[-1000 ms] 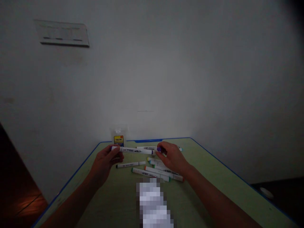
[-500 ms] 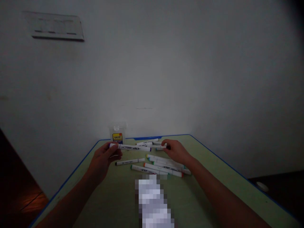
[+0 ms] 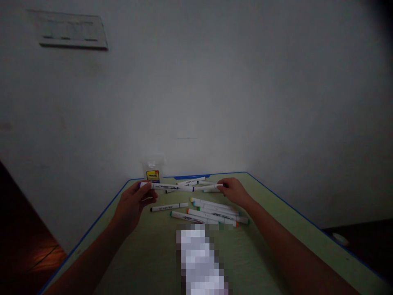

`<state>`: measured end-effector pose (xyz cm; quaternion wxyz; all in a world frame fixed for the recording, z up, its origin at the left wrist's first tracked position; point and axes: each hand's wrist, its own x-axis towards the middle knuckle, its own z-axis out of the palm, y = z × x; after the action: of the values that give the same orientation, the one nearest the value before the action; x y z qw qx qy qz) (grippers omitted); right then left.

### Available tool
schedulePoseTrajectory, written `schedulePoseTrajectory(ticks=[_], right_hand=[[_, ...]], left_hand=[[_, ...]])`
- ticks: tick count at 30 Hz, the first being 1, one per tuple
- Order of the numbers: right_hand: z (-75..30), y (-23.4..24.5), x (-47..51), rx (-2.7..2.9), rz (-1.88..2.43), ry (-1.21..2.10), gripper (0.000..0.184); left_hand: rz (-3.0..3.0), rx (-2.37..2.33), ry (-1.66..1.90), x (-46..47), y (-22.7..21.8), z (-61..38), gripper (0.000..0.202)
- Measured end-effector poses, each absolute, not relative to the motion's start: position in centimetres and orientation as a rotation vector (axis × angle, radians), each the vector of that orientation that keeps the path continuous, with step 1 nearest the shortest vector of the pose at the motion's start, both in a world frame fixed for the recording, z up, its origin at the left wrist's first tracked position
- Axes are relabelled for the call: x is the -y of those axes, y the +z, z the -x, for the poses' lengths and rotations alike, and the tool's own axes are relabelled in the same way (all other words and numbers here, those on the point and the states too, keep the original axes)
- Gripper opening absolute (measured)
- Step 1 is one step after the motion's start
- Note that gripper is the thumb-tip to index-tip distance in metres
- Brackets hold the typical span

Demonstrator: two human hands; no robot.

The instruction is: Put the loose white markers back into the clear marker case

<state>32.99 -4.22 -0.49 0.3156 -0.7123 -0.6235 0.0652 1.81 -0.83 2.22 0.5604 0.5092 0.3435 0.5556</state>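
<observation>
Head: left grip (image 3: 131, 203) pinches marker (image 3: 170, 187).

Our left forearm (image 3: 95, 248) and right forearm (image 3: 282, 243) slant inward from the lower corners. Our left hand (image 3: 130, 205) is pinched, its thumb (image 3: 145, 189) pointing right above curled fingers (image 3: 150, 200). Our right hand (image 3: 235, 191), apart from it at about equal height, faces left with fingertips gathered and knuckles upward.
</observation>
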Motion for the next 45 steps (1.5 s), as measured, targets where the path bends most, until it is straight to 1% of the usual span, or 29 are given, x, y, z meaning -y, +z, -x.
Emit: schedulePoseTrajectory(ticks=[5,10,14,17,20,24,26,33,38,42,45], right_hand=[[-33.1,-1.1,3.6,1.491,1.619,0.347,0.022],[-32.4,-1.4,3.6,1.4,1.541,0.554,0.017],[-31.1,-0.6,4.1,1.236,1.432,0.749,0.012],[-29.6,0.5,4.9,1.091,1.245,0.923,0.017],[-27.8,1.3,5.6,1.086,1.085,1.081,0.026],[-25.6,1.6,6.3,1.123,1.017,1.22,0.036],[-25.0,1.5,6.5,1.127,0.993,1.265,0.038],[-24.2,1.0,6.8,1.184,0.971,1.395,0.032],[-23.7,1.1,7.0,1.142,0.984,1.56,0.033],[-23.2,1.1,7.0,0.923,0.996,1.465,0.026],[-23.1,1.1,6.8,0.813,0.988,1.362,0.029]], left_hand=[[-1.19,-0.814,1.276,0.7,1.9,-1.6,0.032],[-1.198,-0.81,1.253,0.7,1.9,-1.7,0.033],[-1.192,-0.806,1.219,0.7,1.9,-1.8,0.031],[-1.169,-0.79,1.193,0.9,1.8,-1.8,0.031],[-1.137,-0.773,1.163,1.1,1.7,-2.1,0.031],[-1.094,-0.763,1.153,1.2,1.6,-2.6,0.033],[-1.09,-0.756,1.179,1.3,1.7,-2.6,0.034],[-1.115,-0.711,1.281,1.3,2.0,-2.5,0.037],[-1.126,-0.727,1.389,2.0,2.6,-3.1,0.039],[-1.202,-0.724,1.448,2.7,2.3,-3.6,0.035],[-1.269,-0.715,1.472,3.3,1.8,-4.0,0.034]])
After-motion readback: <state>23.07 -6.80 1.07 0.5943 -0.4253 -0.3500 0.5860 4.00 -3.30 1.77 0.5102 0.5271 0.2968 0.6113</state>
